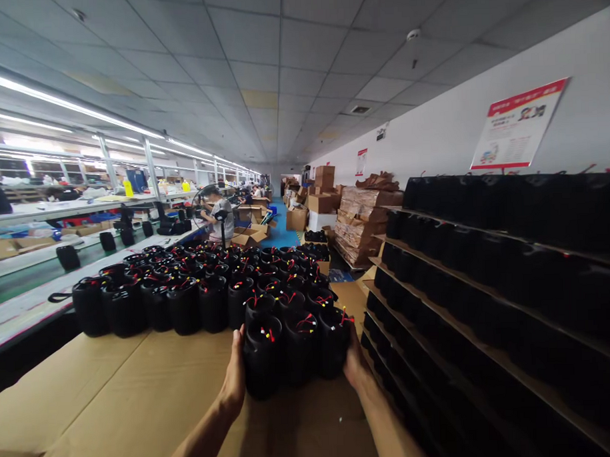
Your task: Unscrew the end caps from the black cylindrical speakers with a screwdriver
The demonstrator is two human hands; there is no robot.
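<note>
Several black cylinders [262, 363] with red and yellow wires on top stand in front of me on brown cardboard [155, 394]. My left hand [234, 374] presses against the left side of the nearest front cylinder. Against the right side of the front row's right-hand cylinder [334, 351] rests my right hand [354, 363]. Three cylinders of that row sit between my palms, touching one another. Behind and to the left, many more such cylinders [182, 303] stand packed together. The fingertips of both hands are partly hidden behind the cylinders.
Stacked layers of black cylinders on cardboard sheets [467, 283] rise close on the right. At the left runs a conveyor [90, 256] with spaced cylinders. Further back are a seated person [222, 215], a fan, wrapped boxes [359, 220] and a blue aisle [281, 226].
</note>
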